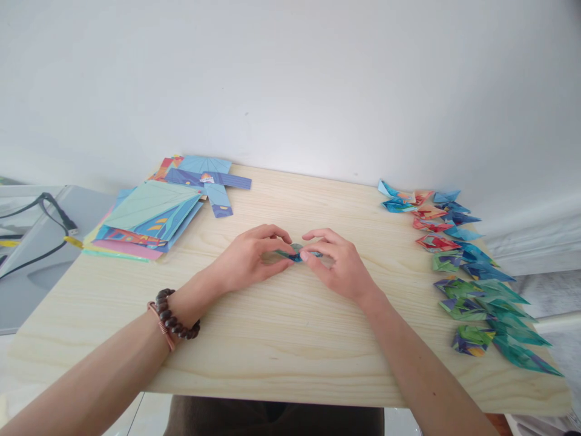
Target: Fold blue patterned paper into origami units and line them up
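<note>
A small folded piece of blue-green origami paper point(297, 255) is pinched between my two hands, low over the middle of the wooden table point(272, 339). My left hand point(254, 255) grips its left end between thumb and fingers. On the other side, the thumb and fingertips of my right hand point(338, 260) close on its right end. Fingers cover much of the paper, so its full folded shape is hidden. A dark bead bracelet point(170, 315) circles my left wrist.
Stacked flat origami sheets point(145, 209) lie at the back left, with blue paper strips point(220, 184) beside them. Several finished boat-like paper folds point(458, 260) line the right side in red, blue and green. A black cable point(57, 209) hangs left of the table; a white wall point(290, 91) stands behind.
</note>
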Demonstrator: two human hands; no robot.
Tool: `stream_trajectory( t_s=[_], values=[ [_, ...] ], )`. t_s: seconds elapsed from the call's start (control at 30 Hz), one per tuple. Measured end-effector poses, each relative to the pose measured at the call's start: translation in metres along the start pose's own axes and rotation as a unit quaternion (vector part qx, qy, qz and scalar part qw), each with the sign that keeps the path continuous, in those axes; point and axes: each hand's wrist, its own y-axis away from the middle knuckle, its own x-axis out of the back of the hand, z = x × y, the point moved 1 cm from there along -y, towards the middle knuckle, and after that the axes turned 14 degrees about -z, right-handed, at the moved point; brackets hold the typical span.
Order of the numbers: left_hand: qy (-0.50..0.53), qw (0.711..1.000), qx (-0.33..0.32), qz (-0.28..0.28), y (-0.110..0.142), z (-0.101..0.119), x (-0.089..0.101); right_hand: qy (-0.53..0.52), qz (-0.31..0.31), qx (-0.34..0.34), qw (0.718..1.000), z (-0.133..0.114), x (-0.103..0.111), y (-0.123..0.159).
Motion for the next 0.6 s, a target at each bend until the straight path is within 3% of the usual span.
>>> stream_trajectory(
  t_s=[0.13,0.27,0.6],
  values=[
    [0.019,1.0,0.013,0.013,-0.001,0.004,0.0,0.019,0.017,-0.011,1.0,-0.003,-0.001,-0.003],
    [0.024,0.999,0.02,0.018,-0.003,0.008,-0.004,0.046,-0.004,-0.034,0.998,-0.008,-0.003,-0.005],
    [-0.072,0.996,0.056,0.015,-0.006,0.011,-0.007,0.106,-0.007,-0.042,0.993,-0.013,-0.003,-0.006]
  ],
)
